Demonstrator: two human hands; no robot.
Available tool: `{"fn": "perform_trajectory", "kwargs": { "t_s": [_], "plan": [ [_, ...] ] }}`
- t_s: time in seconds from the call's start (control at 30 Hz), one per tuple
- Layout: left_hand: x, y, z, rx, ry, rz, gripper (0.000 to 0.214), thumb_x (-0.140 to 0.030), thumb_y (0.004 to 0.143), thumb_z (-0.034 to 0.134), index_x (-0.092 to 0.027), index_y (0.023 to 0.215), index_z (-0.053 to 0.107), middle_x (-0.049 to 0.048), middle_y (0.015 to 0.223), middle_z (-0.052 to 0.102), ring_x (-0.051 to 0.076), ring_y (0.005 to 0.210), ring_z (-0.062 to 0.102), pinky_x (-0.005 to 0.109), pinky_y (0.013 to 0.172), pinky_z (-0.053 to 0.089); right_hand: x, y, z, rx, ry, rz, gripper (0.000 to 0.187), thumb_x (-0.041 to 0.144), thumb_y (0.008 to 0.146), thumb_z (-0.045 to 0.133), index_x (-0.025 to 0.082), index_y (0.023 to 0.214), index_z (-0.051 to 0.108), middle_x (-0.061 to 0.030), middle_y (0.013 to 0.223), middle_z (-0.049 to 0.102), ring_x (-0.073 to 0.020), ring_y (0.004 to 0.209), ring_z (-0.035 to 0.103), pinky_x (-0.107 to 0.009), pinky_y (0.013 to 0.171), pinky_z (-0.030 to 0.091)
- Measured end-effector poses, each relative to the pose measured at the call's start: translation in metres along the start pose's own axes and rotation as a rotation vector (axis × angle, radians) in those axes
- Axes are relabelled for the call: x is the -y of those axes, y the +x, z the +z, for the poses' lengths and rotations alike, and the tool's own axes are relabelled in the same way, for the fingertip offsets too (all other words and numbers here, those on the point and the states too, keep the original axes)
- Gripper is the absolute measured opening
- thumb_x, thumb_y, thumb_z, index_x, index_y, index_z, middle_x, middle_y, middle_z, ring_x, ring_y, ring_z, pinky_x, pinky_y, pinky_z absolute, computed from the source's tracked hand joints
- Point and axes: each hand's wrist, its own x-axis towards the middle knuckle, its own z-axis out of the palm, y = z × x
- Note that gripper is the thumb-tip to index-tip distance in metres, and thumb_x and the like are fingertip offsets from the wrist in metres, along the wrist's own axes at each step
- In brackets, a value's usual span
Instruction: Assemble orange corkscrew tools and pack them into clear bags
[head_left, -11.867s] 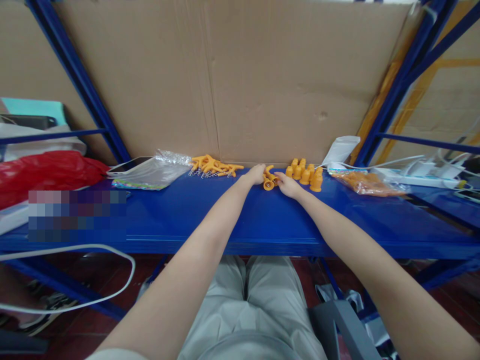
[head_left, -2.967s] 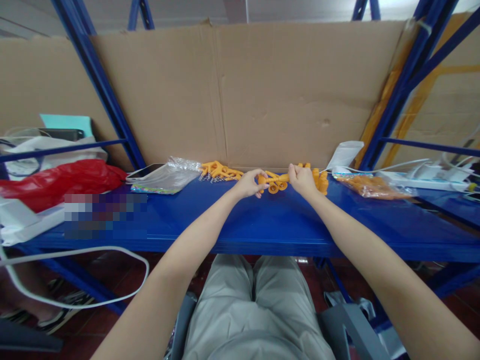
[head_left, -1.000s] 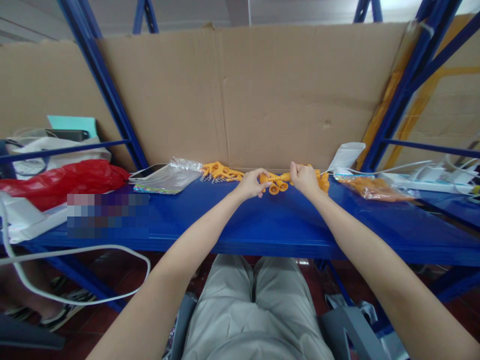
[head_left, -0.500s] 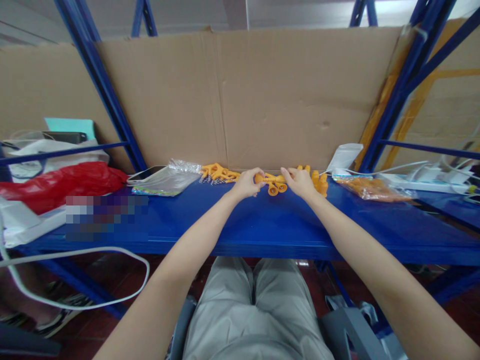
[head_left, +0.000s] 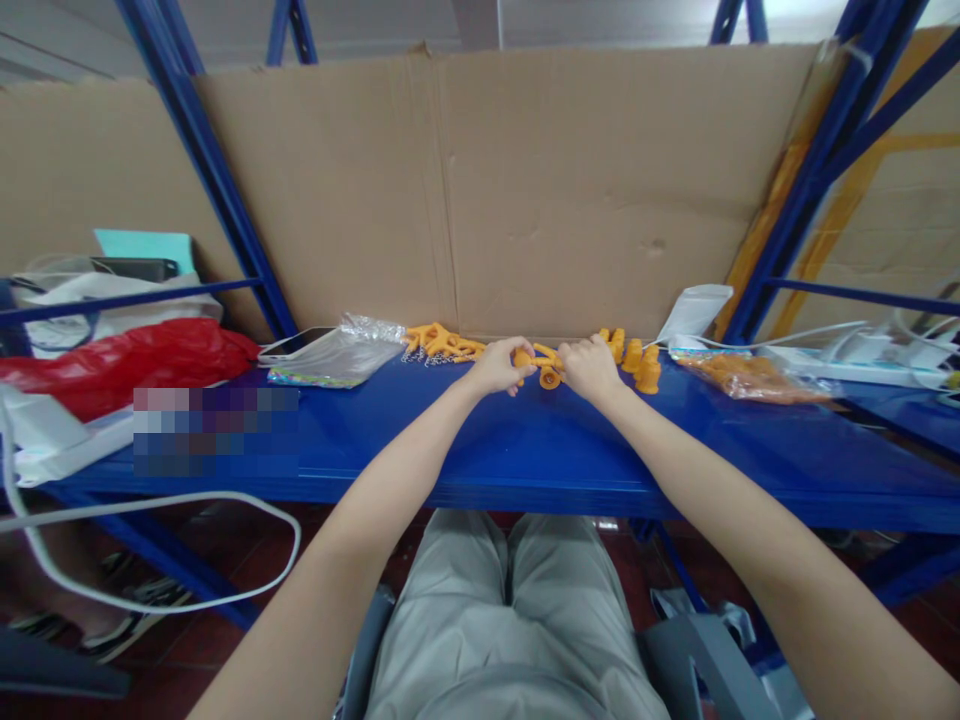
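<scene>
Both of my hands meet at the back of the blue shelf (head_left: 540, 450). My left hand (head_left: 499, 366) and my right hand (head_left: 588, 368) are each closed on the same small orange plastic piece (head_left: 546, 366), which has cup-shaped ends and sits between them just above the shelf. Several upright orange cone-shaped parts (head_left: 637, 362) stand just right of my right hand. A pile of orange pronged parts with small chains (head_left: 439, 342) lies to the left of my left hand.
A cardboard sheet (head_left: 555, 190) closes the back. Left lie a clear plastic bag (head_left: 330, 352) over a phone, a red bag (head_left: 120, 362) and a white cable (head_left: 150, 550). Right lie a bag of orange parts (head_left: 746, 376), a white pouch (head_left: 694, 306) and a power strip (head_left: 862, 355).
My right hand has moved left, closer to my left hand, and the orange piece between them now shows shorter. The upright orange cones to the right are more exposed.
</scene>
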Motion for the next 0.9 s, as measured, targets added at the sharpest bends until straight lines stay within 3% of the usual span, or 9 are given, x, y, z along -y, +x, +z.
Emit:
{"fn": "perform_trajectory", "kwargs": {
  "t_s": [0.23, 0.63, 0.9],
  "plan": [
    [-0.0001, 0.0009, 0.0008, 0.021, -0.014, -0.002, 0.017, -0.011, 0.083, 0.067, -0.015, 0.097, 0.058, -0.0077, 0.049, 0.054, 0.008, 0.037, 0.055, 0.015, 0.041, 0.046, -0.003, -0.0011, -0.002, 0.046, 0.013, 0.026, 0.026, 0.02, 0.092, 0.048, 0.006, 0.104, 0.066, -0.0233, 0.093, 0.073, -0.0305, 0.092, 0.07, -0.034, 0.077, 0.037],
    [0.0062, 0.0031, 0.003, 0.042, -0.026, 0.067, 0.018, -0.01, 0.083, 0.068, -0.015, 0.096, 0.057, -0.01, 0.051, 0.053, 0.005, 0.037, 0.053, 0.013, 0.041, 0.044, -0.0054, -0.0014, 0.0022, 0.031, 0.017, 0.03, 0.028, 0.018, 0.091, 0.045, 0.007, 0.106, 0.067, -0.0219, 0.095, 0.074, -0.0295, 0.093, 0.069, -0.033, 0.075, 0.04],
    [0.0077, 0.0036, 0.006, 0.072, 0.016, -0.01, 0.023, -0.014, 0.086, 0.066, -0.015, 0.107, 0.058, -0.0079, 0.056, 0.057, 0.007, 0.042, 0.058, 0.016, 0.047, 0.049, -0.0061, -0.0017, 0.0015, 0.045, 0.03, 0.037, 0.029, 0.019, 0.093, 0.044, 0.007, 0.106, 0.067, -0.0227, 0.095, 0.074, -0.0302, 0.093, 0.069, -0.033, 0.074, 0.04]
  ]
}}
